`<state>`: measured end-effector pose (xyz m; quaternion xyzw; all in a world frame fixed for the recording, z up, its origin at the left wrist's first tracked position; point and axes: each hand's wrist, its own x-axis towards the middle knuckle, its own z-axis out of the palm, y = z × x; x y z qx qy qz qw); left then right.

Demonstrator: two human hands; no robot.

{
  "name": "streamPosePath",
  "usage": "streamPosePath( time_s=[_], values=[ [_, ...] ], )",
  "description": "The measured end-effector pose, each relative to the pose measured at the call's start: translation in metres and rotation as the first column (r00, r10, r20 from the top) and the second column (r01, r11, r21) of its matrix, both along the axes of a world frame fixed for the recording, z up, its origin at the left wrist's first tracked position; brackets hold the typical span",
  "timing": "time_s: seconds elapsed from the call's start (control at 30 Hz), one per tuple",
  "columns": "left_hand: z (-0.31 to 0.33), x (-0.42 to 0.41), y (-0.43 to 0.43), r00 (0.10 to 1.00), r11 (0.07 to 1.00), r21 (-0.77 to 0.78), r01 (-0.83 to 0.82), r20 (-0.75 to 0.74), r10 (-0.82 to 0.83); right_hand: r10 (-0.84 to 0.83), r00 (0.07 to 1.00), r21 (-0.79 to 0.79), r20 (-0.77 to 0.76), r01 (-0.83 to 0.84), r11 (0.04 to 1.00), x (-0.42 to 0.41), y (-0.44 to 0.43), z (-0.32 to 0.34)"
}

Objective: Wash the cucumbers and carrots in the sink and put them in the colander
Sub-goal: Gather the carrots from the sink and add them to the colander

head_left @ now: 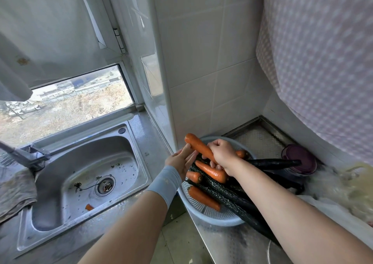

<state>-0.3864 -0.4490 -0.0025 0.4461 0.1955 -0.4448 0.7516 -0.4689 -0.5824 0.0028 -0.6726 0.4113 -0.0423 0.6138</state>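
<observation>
Holding a long carrot (196, 143) near its middle, the right grip (221, 155) has its fingers curled over the top. The left grip (182, 160) lies flat with straight fingers under the carrot's thick end, touching it without closing. The carrot is tilted, with its thick end up toward 10 o'clock, just above the pale blue colander (214, 220). The colander stands on the steel table (232, 243) at 3 o'clock from the sink (60, 193).

Several more carrots (212, 171) lie in the colander across a stack of dark cucumbers (222, 197). One cucumber (272, 162) sticks out past the rim toward 3 o'clock, reaching a purple-lidded jar (300, 158). Others overhang the rim toward 5 o'clock. A small carrot stub (89, 207) lies on the sink floor.

The task looks almost finished, with this carrot apparently going in last. The main risk is the pile. It is already heaped and probably wet, so a carrot laid on the slope could roll off toward 9 o'clock. There the colander's edge seems to sit at the table's edge, above the floor. Pressing the carrot down at that side could also tip the colander. Jostling the stack could push the long cucumber against the jar. The stub in the sink may get left behind.
</observation>
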Motion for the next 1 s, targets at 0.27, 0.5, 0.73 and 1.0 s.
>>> streamPosePath(
  time_s=[0.27,0.5,0.73,1.0],
  values=[
    [0.005,-0.013,-0.017,0.992,0.979,0.165,0.119,0.017,-0.124,-0.036,0.995,-0.157,-0.095,0.021,0.987,-0.017,-0.017,-0.007],
    [0.006,-0.015,-0.007,0.949,0.897,0.405,0.178,0.171,-0.265,0.036,0.913,-0.632,-0.407,-0.31,0.71,-0.023,-0.01,-0.009],
    [0.004,0.012,0.046,0.919,0.893,0.435,0.118,0.293,-0.265,0.382,0.907,-0.516,-0.176,-0.415,0.749,0.027,0.051,0.009],
    [-0.014,0.119,0.182,0.965,0.933,0.354,0.064,0.216,-0.148,0.564,0.795,-0.494,-0.224,-0.591,0.638,0.149,0.183,-0.017]
  ],
)
